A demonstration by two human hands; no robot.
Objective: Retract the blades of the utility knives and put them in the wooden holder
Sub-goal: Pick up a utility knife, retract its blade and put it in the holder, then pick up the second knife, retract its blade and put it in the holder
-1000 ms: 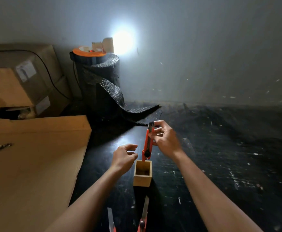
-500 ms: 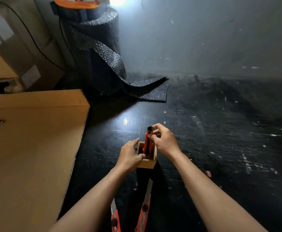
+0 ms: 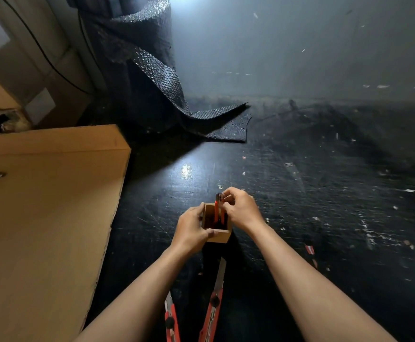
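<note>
A small square wooden holder [image 3: 220, 237] stands on the black floor. My left hand [image 3: 191, 229] grips its left side. A red utility knife [image 3: 216, 211] stands upright inside it, its dark top end pinched by my right hand [image 3: 239, 209]. Two more red utility knives lie on the floor near me with their blades out: one on the left [image 3: 170, 317] and a longer one on the right [image 3: 215, 299], both pointing toward the holder.
A large cardboard box [image 3: 43, 218] fills the left side. A roll of dark bubble wrap [image 3: 137, 60] stands at the back, its loose end trailing on the floor. More cardboard boxes [image 3: 16, 70] sit far left. Small scraps dot the scuffed floor.
My right hand has lowered the red knife from above the holder down into it. My left hand has closed on the holder's side. The camera has tilted down.
</note>
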